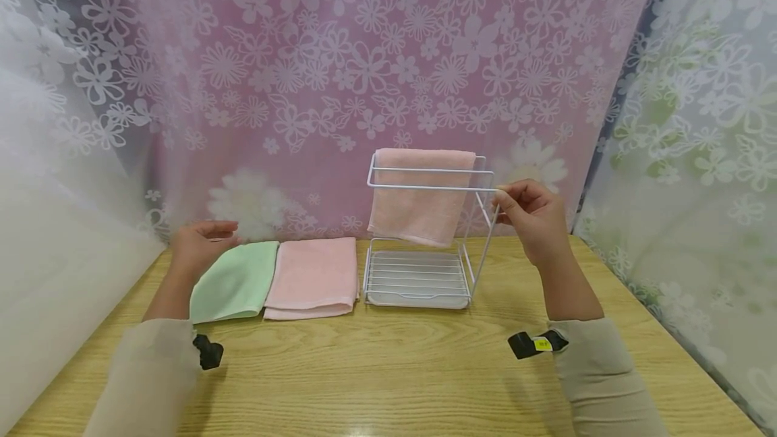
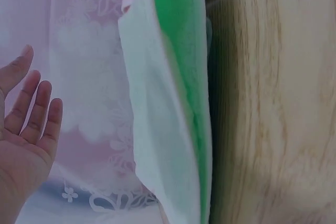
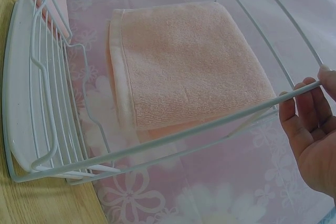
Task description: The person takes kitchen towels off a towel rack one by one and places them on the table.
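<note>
A white wire rack (image 1: pixel 419 288) stands on the table, with slats and a pale tray at its base. Over its back top bar hangs a folded peach towel (image 1: pixel 421 214), also large in the right wrist view. My right hand (image 1: pixel 534 218) pinches the rack's top right corner between thumb and fingers. My left hand (image 1: pixel 203 247) hovers above a folded green towel (image 1: pixel 237 282), apart from it, with fingers extended and nothing held. Beside the green towel, a folded pink towel (image 1: pixel 312 278) lies just left of the rack.
The wood-grain table (image 1: pixel 340 376) runs toward me in front of the towels and rack. A flowered pink curtain (image 1: pixel 364 73) hangs behind, and pale flowered sheets (image 1: pixel 698 154) close in both sides. Black wrist straps (image 1: pixel 209 351) sit at my sleeves.
</note>
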A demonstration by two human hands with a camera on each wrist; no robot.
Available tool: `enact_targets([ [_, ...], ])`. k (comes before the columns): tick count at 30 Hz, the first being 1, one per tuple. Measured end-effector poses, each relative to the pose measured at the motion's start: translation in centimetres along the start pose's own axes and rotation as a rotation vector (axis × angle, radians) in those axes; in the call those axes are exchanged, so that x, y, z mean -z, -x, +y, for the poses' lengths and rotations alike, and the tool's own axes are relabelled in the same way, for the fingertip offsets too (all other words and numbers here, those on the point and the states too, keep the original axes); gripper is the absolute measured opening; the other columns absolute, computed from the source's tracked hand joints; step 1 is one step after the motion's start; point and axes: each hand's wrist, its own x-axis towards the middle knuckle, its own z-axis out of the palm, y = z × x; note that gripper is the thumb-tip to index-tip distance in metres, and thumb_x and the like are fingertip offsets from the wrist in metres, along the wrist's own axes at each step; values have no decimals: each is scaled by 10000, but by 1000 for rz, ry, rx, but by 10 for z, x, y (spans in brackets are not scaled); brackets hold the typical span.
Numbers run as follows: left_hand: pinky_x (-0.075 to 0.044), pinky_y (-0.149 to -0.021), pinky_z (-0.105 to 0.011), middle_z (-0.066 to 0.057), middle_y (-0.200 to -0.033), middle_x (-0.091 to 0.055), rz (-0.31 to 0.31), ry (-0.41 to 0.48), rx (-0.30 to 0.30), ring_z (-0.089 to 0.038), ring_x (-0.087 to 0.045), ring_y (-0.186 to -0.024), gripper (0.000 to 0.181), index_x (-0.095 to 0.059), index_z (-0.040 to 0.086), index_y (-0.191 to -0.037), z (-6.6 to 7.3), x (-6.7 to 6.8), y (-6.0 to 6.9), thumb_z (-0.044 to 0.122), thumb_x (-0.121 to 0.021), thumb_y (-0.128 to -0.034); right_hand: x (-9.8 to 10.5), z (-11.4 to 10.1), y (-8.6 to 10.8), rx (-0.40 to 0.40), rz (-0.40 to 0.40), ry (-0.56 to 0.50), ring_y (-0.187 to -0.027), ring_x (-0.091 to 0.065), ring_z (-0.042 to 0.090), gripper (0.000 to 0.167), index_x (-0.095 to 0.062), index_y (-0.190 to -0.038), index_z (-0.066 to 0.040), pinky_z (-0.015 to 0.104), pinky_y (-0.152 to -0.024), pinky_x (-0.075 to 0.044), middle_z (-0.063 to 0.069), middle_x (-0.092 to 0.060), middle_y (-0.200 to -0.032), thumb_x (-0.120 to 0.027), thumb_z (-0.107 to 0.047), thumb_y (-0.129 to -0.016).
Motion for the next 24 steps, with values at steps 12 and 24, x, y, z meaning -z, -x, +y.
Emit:
enact_targets([
  [12, -524, -726, -168, -175, -1174, -645, -55, 46, -35, -244, -629, -1022, 413, -664, 41, -1246, 18, -10, 9, 251, -733, -897, 0, 0, 2, -11, -5, -14, -666, -633, 192, 204, -577, -961, 195, 273, -633, -576, 86, -661, -801, -634, 1, -928],
  [24, -542, -740, -205, -161, -1213, -637, -89, 66, -69, -212, -664, -996, 492, -655, 51, -1255, 29, -14, 16, 325, -764, -860, 0, -1, 1, -11, -3, 0, -675, -637, 172, 175, -603, -961, 165, 269, -634, -576, 65, -661, -805, -638, -3, -928],
])
